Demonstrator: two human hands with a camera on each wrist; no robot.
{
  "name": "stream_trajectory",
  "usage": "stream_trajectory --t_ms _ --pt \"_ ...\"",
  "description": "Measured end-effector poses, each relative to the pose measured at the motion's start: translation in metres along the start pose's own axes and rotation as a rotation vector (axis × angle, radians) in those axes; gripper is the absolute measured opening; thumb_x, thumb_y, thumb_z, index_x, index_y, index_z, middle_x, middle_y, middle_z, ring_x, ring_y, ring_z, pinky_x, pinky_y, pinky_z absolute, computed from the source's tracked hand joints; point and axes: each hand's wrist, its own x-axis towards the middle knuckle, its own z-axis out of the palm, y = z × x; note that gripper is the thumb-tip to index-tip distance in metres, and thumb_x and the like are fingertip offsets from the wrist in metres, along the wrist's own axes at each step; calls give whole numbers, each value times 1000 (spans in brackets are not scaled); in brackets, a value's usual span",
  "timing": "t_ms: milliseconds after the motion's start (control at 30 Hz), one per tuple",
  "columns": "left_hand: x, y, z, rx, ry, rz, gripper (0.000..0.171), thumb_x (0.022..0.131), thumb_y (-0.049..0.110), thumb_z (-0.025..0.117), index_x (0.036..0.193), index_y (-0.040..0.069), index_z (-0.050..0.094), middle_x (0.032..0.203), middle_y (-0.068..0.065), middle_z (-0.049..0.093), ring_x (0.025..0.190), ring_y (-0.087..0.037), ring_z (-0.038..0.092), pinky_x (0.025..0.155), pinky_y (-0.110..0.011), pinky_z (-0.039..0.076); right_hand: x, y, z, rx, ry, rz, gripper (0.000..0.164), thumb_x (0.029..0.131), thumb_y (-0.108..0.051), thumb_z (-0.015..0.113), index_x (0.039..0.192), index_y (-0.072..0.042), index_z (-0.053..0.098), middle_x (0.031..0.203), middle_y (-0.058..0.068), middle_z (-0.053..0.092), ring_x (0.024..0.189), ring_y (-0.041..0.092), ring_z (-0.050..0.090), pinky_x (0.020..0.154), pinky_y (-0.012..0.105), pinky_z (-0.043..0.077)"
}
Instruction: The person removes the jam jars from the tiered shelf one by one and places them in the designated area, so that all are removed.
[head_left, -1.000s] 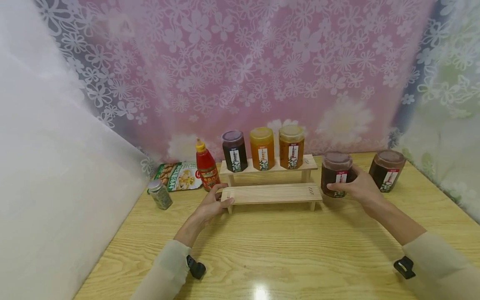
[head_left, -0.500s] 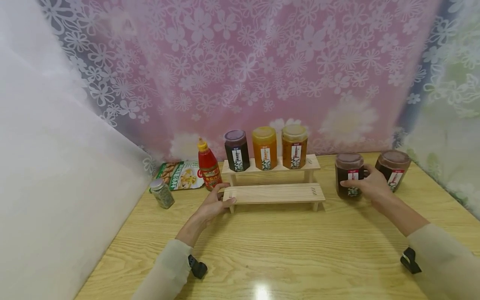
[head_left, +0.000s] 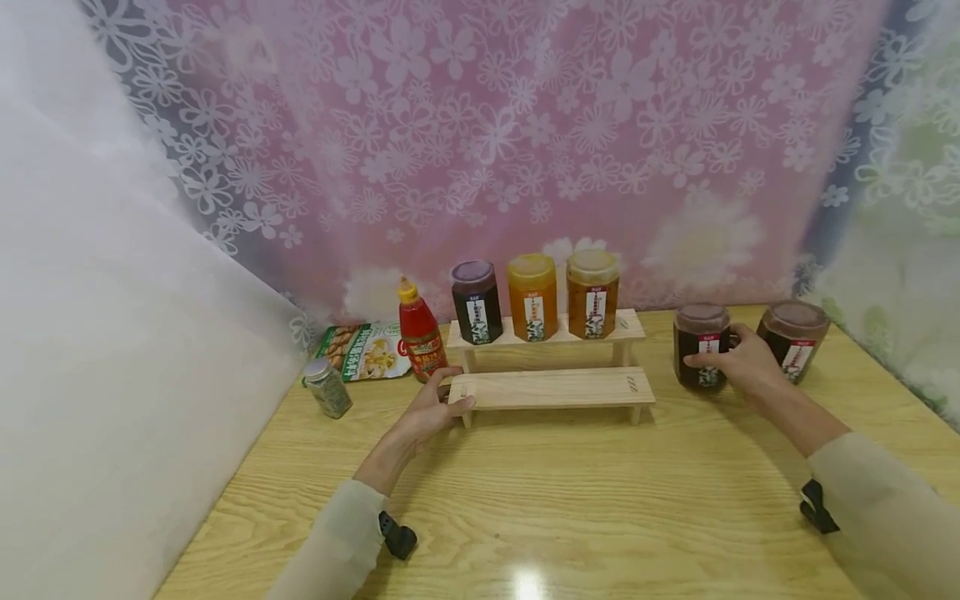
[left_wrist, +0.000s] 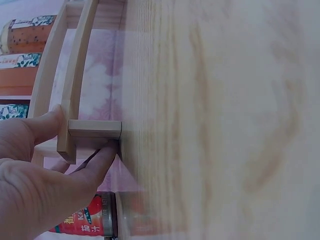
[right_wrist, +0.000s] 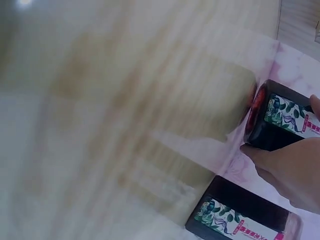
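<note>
A two-step wooden rack [head_left: 551, 388] stands on the table. My left hand [head_left: 429, 408] grips the left end of its lower board. In the left wrist view the thumb lies on the board [left_wrist: 75, 75] and the fingers reach round beneath it by the short leg [left_wrist: 95, 129]. To the right of the rack, my right hand [head_left: 753, 367] holds a dark jam jar [head_left: 693, 342] upright, thumb across its front by the label. A second dark jam jar [head_left: 801, 333] stands just right of that hand; the right wrist view shows this jar [right_wrist: 225, 202] beside the held jar [right_wrist: 275, 117].
On the rack's upper board stand a dark jar [head_left: 477, 308], an orange jar [head_left: 533, 296] and an amber jar [head_left: 592, 292]. Left of the rack are a ketchup bottle [head_left: 422, 333], a seasoning packet [head_left: 367, 354] and a small spice jar [head_left: 327, 390]. A floral curtain [head_left: 525, 150] hangs behind.
My right hand has moved the dark jam jar rightward, away from the rack's end and closer to the second dark jar. The left hand keeps its grip on the lower board.
</note>
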Motion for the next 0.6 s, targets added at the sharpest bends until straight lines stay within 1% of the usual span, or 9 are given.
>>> stream_trajectory --t_ms 200,333,467,600 --pt "1 0 -1 0 -5 3 62 102 9 66 156 7 34 148 -29 46 124 -34 56 105 -50 50 7 -2 -2 -29 -22 2 124 91 -35 82 162 1 -14 165 38 -10 148 62 7 112 73 27" --pt "0 0 -1 1 -7 6 63 102 8 66 156 7 34 148 -29 47 124 -34 57 104 -50 51 7 -3 -4 -45 -36 19 123 92 -33 81 161 0 -16 165 37 -11 148 62 4 113 73 26" --pt "-1 0 0 6 -6 6 63 102 8 66 156 6 34 149 -29 46 123 -34 57 103 -50 52 7 -3 -5 -31 -58 32 121 94 -26 79 160 -2 -19 165 38 -9 148 62 3 114 73 24" --pt "0 0 -1 3 -3 6 63 102 8 66 157 7 34 149 -29 46 123 -34 57 103 -49 52 8 -2 -6 -23 -87 24 120 94 -24 79 160 -3 -19 165 37 -10 148 62 0 114 74 21"
